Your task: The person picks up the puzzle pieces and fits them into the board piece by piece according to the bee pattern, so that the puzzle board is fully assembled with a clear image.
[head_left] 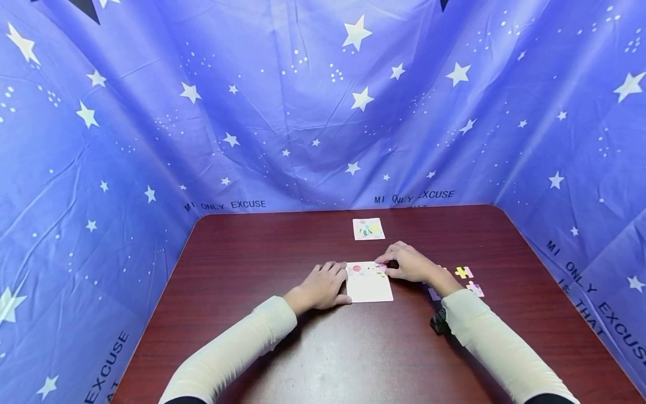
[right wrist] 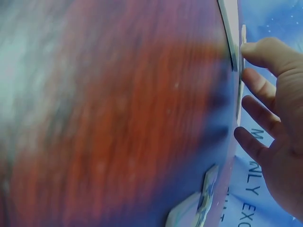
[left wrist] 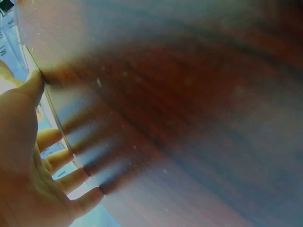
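A square white puzzle board (head_left: 369, 290) lies flat on the table, its far strip filled with colourful joined pieces (head_left: 356, 269). My left hand (head_left: 325, 285) rests along the board's left side, thumb at the near corner and fingers spread toward the far one. In the left wrist view those fingertips (left wrist: 98, 191) touch down at the board's edge. At the far right corner, my right hand (head_left: 410, 264) pinches a small purplish puzzle piece (head_left: 381, 267) between thumb and fingers, right over the board. The hand partly covers that piece.
Several loose puzzle pieces (head_left: 462, 272) lie right of the board, some hidden behind the right forearm. A printed picture card (head_left: 369, 229) lies beyond the board. Blue star-patterned cloth (head_left: 303, 112) surrounds the dark red table (head_left: 242, 247). A black device (head_left: 439, 322) sits at the right wrist.
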Demonstrator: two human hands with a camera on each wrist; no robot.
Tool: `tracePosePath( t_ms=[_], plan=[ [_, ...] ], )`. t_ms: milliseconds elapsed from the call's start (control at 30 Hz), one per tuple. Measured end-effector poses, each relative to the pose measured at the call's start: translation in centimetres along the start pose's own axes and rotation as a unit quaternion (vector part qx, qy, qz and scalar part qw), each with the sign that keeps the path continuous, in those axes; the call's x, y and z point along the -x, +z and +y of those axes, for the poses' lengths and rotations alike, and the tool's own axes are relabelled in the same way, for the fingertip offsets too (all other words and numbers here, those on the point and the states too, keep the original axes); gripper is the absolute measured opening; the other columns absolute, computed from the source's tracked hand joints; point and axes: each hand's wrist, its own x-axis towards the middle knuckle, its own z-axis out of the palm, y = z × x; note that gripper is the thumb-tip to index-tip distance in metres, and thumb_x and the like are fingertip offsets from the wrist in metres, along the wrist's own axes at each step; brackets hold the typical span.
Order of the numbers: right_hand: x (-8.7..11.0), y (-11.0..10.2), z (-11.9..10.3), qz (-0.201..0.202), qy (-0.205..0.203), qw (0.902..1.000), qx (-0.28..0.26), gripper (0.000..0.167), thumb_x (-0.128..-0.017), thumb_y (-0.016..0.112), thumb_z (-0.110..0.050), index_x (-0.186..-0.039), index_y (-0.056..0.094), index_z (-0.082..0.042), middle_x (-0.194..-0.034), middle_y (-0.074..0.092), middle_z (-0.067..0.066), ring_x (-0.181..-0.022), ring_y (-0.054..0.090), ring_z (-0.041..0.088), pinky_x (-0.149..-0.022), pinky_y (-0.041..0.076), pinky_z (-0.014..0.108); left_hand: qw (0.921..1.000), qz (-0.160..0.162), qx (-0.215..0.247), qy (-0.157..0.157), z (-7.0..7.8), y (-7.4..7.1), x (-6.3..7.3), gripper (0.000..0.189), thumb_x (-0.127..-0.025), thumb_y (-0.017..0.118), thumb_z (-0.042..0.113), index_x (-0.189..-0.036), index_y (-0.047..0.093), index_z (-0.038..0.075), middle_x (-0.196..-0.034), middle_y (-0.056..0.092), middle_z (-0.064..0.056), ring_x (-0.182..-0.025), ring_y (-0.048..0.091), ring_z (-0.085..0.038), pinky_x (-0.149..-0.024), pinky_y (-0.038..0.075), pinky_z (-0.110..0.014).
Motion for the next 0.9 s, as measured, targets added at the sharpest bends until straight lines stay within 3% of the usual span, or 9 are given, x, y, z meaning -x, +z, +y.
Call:
tracePosePath(
  t_ms=[900],
  plan=[
    [-1.2, 0.2, -1.0, -0.023, 0.0, 0.9997, 0.013, 0.026, -0.084, 0.075, -0.018, -0.109, 0.08, -0.019, -0.09, 0.068, -0.007, -0.096, 0.058, 0.019, -0.082, 0.046, 0.038, 1.0, -0.008, 0.003, -0.001, -0.1, 0.1, -0.1, 0.054, -0.094, 0.056, 0.066, -0.117, 0.054, 0.018, -0.156, 0.046, -0.007, -0.138, 0.049, -0.029, -0.103, 0.047, -0.047]
  ],
)
